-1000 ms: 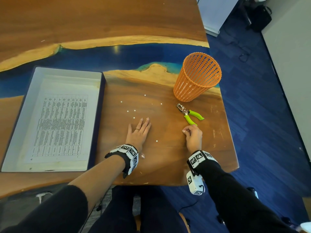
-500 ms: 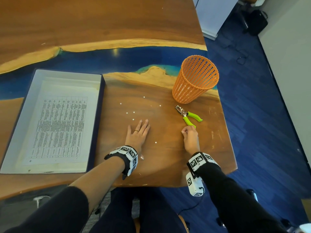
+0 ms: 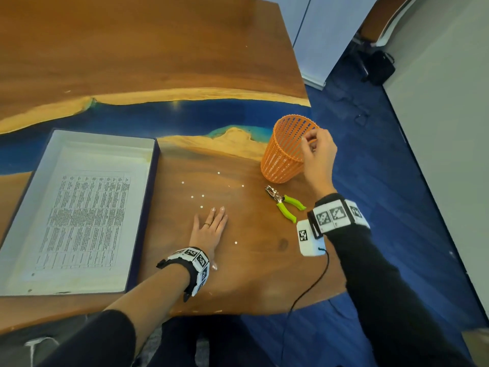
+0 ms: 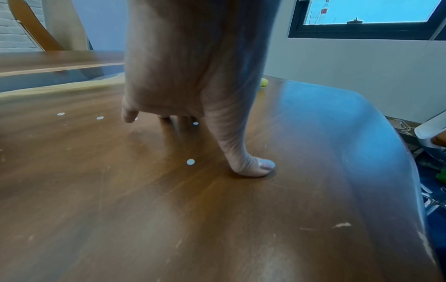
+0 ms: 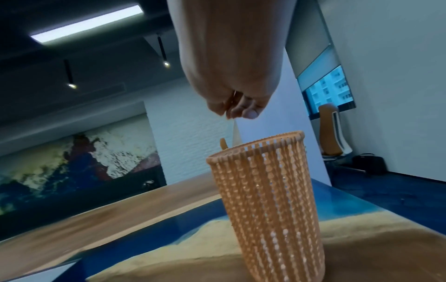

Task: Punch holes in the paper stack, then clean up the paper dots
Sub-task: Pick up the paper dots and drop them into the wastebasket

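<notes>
Punch [image 3: 284, 203] between basket [image 3: 285, 152] and dots [image 3: 197, 196]

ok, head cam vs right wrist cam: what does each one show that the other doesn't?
Only the head view shows the left hand flat on the table, the loose paper dots, the green-handled punch and the printed paper stack in its tray. Only the right wrist view shows the fingertips bunched from underneath, plus the ceiling lights and a wall painting. Both show the right hand raised over the rim of the orange basket; whether it pinches a dot is unclear in either.
</notes>
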`<state>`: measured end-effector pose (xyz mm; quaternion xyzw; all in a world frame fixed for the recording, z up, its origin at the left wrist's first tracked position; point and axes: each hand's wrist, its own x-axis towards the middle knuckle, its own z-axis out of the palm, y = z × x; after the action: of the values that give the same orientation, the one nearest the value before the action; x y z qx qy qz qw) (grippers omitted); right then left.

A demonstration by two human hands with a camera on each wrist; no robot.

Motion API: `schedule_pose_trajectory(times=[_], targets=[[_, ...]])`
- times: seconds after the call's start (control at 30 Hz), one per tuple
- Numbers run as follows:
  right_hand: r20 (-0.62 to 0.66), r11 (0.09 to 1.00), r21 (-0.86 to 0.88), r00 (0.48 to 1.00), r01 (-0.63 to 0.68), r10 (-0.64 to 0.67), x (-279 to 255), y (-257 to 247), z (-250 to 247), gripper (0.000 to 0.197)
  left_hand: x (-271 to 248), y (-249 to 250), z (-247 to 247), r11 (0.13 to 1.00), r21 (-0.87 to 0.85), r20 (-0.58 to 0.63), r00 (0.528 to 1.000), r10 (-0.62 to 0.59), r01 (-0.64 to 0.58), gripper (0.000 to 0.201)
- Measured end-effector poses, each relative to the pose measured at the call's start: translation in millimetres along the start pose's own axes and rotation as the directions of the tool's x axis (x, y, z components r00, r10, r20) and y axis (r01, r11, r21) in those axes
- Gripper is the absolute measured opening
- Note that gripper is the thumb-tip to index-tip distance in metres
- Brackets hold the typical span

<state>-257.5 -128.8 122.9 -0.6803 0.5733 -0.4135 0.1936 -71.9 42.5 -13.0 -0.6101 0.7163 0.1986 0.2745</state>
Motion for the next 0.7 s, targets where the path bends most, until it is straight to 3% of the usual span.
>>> schedule_pose_trajectory(times=[0.2, 0.43, 0.6, 0.7], targets=[[0.124, 0.985, -0.115, 0.982, -0.125, 0.139, 27.8, 27.2, 14.8, 0.012, -0.4, 1.1, 0.4, 1.000, 0.004, -0.008, 1.000, -0.006, 0.006, 0.144], [0.148, 0.973, -0.139, 0.968, -0.185, 0.205, 24.9, 38.8, 13.9, 0.012, 0.2, 1.9, 0.9, 1.000, 0.011, -0.001, 1.000, -0.012, 0.012, 0.143], [0.096, 0.975, -0.132, 0.977, -0.177, 0.191, 21.9, 38.0, 13.8, 0.017, 1.5, 2.2, 1.7, 1.000, 0.021, -0.007, 1.000, -0.015, 0.015, 0.144], [0.044, 0.989, -0.100, 0.992, -0.113, 0.118, 17.5, 29.1, 12.9, 0.019, 1.0, 1.6, 2.1, 0.999, 0.028, -0.010, 1.000, -0.015, 0.015, 0.144]])
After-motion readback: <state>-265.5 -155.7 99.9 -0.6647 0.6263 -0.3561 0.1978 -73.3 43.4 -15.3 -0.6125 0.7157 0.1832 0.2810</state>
